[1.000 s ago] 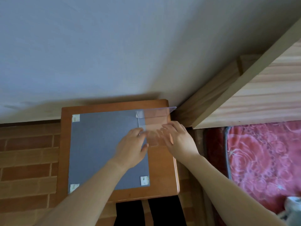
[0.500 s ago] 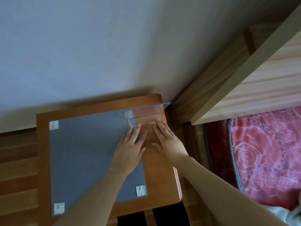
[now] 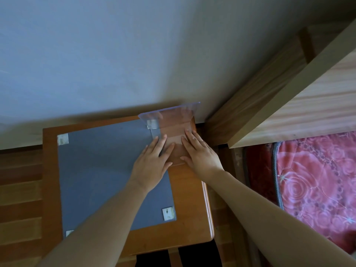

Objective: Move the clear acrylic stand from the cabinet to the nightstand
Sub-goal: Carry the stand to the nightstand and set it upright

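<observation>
The clear acrylic stand [image 3: 173, 120] stands on the far right corner of the wooden nightstand [image 3: 189, 199], its upright panel close to the wall. My left hand [image 3: 152, 162] lies flat with straight fingers on the stand's base at its left side. My right hand [image 3: 200, 153] lies flat with straight fingers on the base at its right side. Both palms press down on the base; neither hand curls round it. A grey mat [image 3: 107, 174] taped at its corners covers most of the nightstand top, and the stand overlaps its far right corner.
A pale wall [image 3: 134, 54] rises right behind the nightstand. A wooden bed frame [image 3: 289, 105] stands close on the right, with a red patterned mattress [image 3: 317, 180] below it. Wooden floorboards [image 3: 19, 199] run to the left. Dark trouser legs [image 3: 196, 256] show at the bottom.
The stand has gone back toward the wall at the nightstand's far right corner. Both hands went from holding its sides to lying flat on its base.
</observation>
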`<action>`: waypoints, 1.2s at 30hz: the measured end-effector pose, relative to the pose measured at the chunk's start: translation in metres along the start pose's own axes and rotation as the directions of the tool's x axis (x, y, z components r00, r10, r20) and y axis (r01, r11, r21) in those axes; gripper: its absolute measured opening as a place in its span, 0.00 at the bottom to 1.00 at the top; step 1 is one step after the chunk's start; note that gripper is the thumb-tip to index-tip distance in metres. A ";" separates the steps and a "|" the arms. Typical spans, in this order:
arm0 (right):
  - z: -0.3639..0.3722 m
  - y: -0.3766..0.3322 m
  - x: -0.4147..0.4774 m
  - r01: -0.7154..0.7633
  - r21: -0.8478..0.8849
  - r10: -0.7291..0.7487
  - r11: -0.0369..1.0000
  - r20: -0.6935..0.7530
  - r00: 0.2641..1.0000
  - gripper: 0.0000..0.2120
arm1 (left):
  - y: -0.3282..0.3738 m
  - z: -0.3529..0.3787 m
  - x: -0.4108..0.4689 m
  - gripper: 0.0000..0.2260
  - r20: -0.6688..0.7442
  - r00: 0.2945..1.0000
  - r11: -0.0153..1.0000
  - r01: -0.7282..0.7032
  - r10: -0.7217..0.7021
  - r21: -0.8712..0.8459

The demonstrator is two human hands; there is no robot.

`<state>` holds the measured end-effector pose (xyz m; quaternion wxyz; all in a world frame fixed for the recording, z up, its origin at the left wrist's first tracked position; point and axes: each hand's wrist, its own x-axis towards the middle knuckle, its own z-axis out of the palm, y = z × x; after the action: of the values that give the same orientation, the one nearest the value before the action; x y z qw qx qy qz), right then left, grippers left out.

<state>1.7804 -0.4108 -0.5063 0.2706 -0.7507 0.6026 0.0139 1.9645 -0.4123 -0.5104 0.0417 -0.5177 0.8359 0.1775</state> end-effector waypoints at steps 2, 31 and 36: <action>-0.001 0.000 -0.002 0.005 -0.006 -0.005 1.000 0.020 1.000 0.31 | 0.000 0.001 -0.003 0.26 0.007 1.000 1.000 -0.002 0.002 0.000; -0.002 -0.008 -0.005 -0.061 -0.020 0.062 0.998 0.074 0.995 0.37 | -0.028 0.014 -0.032 0.37 0.068 0.993 0.994 0.102 -0.100 -0.034; -0.002 -0.012 0.003 -0.093 -0.015 0.094 0.996 0.050 0.994 0.37 | -0.029 0.013 -0.034 0.38 0.068 0.994 0.994 0.094 -0.090 -0.050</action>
<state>1.7914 -0.4126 -0.5013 0.2798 -0.7229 0.6298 0.0494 2.0045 -0.3907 -0.5212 0.0636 -0.5505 0.8042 0.2148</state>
